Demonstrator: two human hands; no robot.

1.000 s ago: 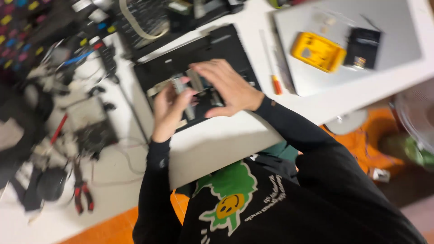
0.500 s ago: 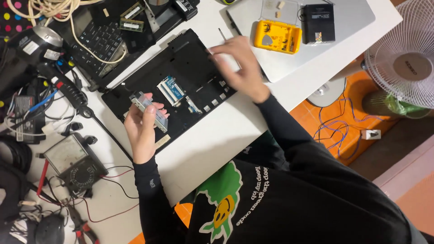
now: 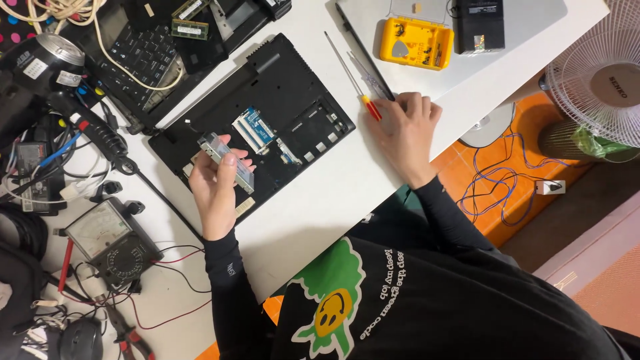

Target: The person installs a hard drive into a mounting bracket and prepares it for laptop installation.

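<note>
White table (image 3: 320, 220), orange tiled floor (image 3: 467, 173)

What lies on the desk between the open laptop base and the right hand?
In the head view, only bare white desk lies between the laptop base and the right hand.

— What is differing from a second ago?

— Both hands were together over the open black laptop base (image 3: 267, 127) then. Now the left hand (image 3: 215, 187) is holding a silver drive (image 3: 227, 162) lifted out over the base's near edge, up off the open bay.

— And the other one?

— The right hand (image 3: 403, 130) is now lying off the base, out on the white surface (image 3: 320, 200), with its fingertips at the red-handled screwdrivers (image 3: 363, 87). Half a second ago it was hovering higher, nearer the yellow case (image 3: 417, 43).
</note>
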